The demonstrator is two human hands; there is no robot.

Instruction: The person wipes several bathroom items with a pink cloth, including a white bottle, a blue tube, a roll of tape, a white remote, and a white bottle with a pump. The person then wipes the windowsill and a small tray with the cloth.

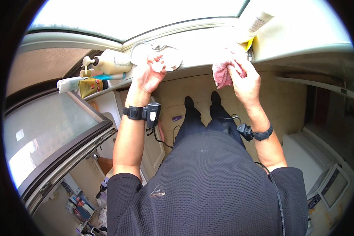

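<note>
My right hand [247,78] pinches a pink cloth [223,72] between thumb and fingers, and the cloth hangs in folds at the front edge of a bright white window sill [197,51]. Palm up, my left hand [150,72] curls its fingers around a small white object [157,66]; glare hides what it is. Just behind that hand, a coiled white hose or cable [174,60] lies on the sill. A cream pump bottle [113,62] rests on its left part, beside a gold tube [91,87] and a white and blue tube [67,84].
A white bottle [261,22] and a yellow item [249,44] are at the sill's right end. Left is a dark-framed glass panel [56,129]. A small purple object [177,118] lies on the tiled floor [177,88]. A white ribbed container [306,153] stands at the right.
</note>
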